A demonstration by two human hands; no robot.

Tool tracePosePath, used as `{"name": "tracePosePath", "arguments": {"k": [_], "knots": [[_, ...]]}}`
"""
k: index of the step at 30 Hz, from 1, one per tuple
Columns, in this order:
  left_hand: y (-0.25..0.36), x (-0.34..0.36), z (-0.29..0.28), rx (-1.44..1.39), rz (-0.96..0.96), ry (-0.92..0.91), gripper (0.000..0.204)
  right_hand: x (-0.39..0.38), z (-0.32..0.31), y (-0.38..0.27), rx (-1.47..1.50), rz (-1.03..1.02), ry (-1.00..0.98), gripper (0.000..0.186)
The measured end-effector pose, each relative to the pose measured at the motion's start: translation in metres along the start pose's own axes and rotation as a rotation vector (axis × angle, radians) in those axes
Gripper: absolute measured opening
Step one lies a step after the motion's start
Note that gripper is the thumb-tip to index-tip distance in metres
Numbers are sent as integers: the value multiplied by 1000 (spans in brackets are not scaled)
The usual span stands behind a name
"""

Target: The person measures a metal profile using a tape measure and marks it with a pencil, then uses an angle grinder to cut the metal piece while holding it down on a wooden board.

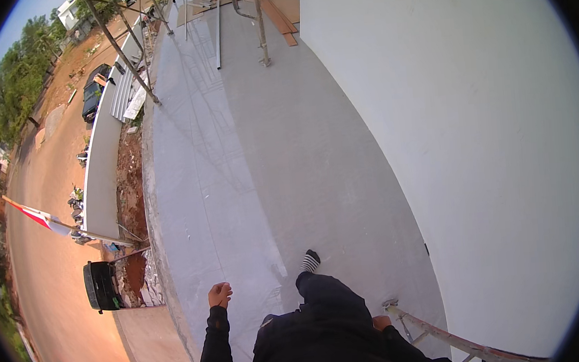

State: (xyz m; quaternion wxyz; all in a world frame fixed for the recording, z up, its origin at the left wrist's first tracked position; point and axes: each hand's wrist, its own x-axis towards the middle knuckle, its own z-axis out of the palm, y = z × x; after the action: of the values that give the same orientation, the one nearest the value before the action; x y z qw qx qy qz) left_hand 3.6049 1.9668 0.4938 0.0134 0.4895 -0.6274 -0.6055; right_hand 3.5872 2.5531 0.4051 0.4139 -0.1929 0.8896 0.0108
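My left hand (220, 294) hangs beside my body in a dark sleeve, over the sunlit part of the concrete floor (201, 188). Its fingers are curled in, and nothing shows in them. Close against my right side is my right hand (381, 322), mostly covered by the dark clothing, so its fingers cannot be made out. A worn metal frame with a rusty rail (444, 335) stands just beyond that hand; whether they touch cannot be told. One foot in a striped sock (311, 261) is set forward on the floor.
A tall white wall (446, 100) runs along the right. The floor's edge (152, 212) drops off on the left toward a dirt road (51, 268). Scaffold poles (262, 26) and wooden boards (277, 12) stand and lie ahead. A flag (44, 219) leans out at left.
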Motion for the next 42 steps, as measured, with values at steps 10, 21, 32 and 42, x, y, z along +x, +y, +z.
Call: {"name": "tracePosePath", "arguments": {"k": [10,21,32,42], "knots": [[-19,68,89,556,-283,-54,40,275,-398,-8,1271,298,358,24],[321,409,253,126,-323,-109,35,451,-616,14,1306,340,392,22],[612,638,452,208,-4,-262,36,569,-663,129,146,45,153,14],[585,703,496,439,-179,-162,42,843,-1091,160,1315,258,274,21]]}}
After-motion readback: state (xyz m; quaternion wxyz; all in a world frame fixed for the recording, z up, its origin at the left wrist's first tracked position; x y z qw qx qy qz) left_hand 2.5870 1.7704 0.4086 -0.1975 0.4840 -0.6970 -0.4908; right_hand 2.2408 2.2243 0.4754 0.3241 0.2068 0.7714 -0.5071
